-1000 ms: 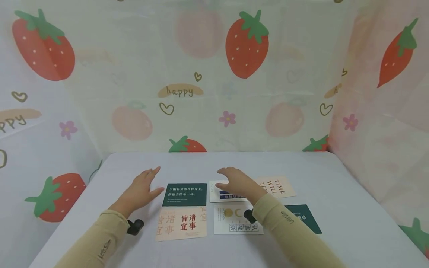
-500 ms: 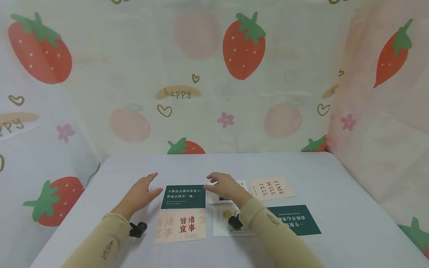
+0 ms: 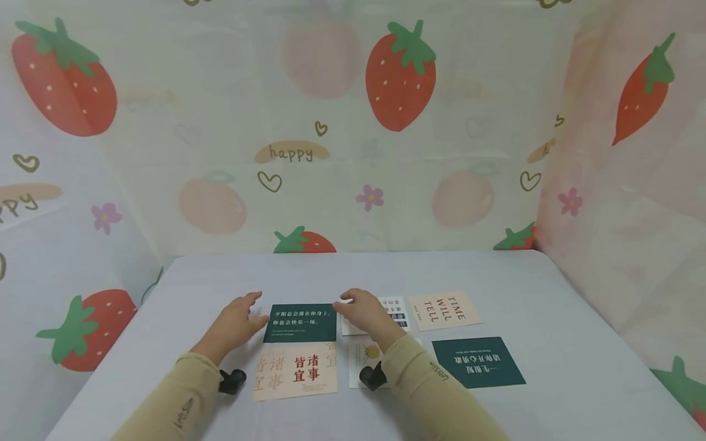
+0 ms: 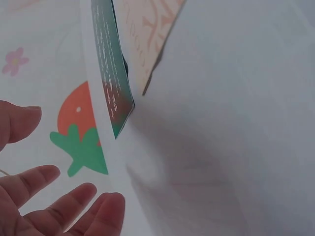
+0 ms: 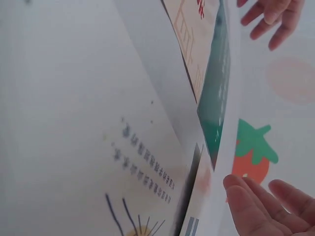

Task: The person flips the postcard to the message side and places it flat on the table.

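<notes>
1. Plainly, the dark green card (image 3: 300,323) sits between my hands, flat on the white table (image 3: 309,275) with its writing upright to me. I make it my clock's centre, with 12 toward the strawberry backdrop (image 3: 309,202).
2. My left hand (image 3: 231,327) hangs at 9 o'clock, fingers loosely spread, thumb well away from them, holding nothing. The left wrist view shows a gap to the card, so I judge it is poised rather than gripping.
3. My right hand (image 3: 366,312) is at 3 o'clock, fingers gently bent, thumb apart, also with nothing in it. Its thumb tip comes close to the card's upper right corner; I cannot tell whether they touch.
4. Facing each other like this, my palms frame the card's short sides, probably because those edges are the easiest to reach.
5. At 6 o'clock the peach card (image 3: 298,370) lines up almost edge to edge below, as if the two make a column.
6. Behind my right hand, at 3, is a white card (image 3: 398,309); at 4, a sun card (image 3: 358,361), partly covered by my sleeve (image 3: 441,392).
7. Farther right, the tilted TIME WILL TELL card (image 3: 444,310) and another green card (image 3: 480,361), its writing inverted, look more loosely laid.
</notes>
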`<state>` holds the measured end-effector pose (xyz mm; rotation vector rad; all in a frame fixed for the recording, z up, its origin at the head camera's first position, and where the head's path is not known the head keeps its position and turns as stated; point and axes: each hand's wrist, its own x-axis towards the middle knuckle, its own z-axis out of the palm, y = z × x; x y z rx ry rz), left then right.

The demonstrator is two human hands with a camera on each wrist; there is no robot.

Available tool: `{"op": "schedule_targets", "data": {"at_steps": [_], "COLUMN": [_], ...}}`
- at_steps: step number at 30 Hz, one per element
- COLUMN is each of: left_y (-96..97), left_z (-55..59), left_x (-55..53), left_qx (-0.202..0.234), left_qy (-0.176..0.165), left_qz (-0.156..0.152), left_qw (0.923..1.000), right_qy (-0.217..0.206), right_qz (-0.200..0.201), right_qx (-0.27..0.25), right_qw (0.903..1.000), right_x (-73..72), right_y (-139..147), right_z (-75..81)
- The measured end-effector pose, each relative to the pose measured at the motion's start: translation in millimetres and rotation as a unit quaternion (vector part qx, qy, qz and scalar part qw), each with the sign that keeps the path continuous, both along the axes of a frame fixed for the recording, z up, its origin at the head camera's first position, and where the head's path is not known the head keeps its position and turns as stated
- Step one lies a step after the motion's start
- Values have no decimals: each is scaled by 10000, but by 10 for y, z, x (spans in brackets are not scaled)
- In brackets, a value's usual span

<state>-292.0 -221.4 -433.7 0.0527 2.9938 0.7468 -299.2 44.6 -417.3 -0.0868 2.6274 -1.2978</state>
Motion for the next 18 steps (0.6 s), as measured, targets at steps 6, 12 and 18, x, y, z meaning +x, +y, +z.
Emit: {"op": "schedule_targets", "data": {"at_steps": [6,12,18], "left_y": [7,10,35], "left_z": [11,12,-27], "left_x": [-2,-4,-3], "left_qx": [301,496,491], "left_qy": [-230,-508,-667], "left_qz": [221,520,645], "left_qw": [9990,9961,9945], "right_qy": [-407,-544,-635], "right_qz": [-144,-117,-82], "right_qx": [-481,-833,-970], "right_qw": [9979,9950,9932], "right_x": [28,52,55], "right_y": [-5,-13,-48], "right_z": [-17,-63,-109]}}
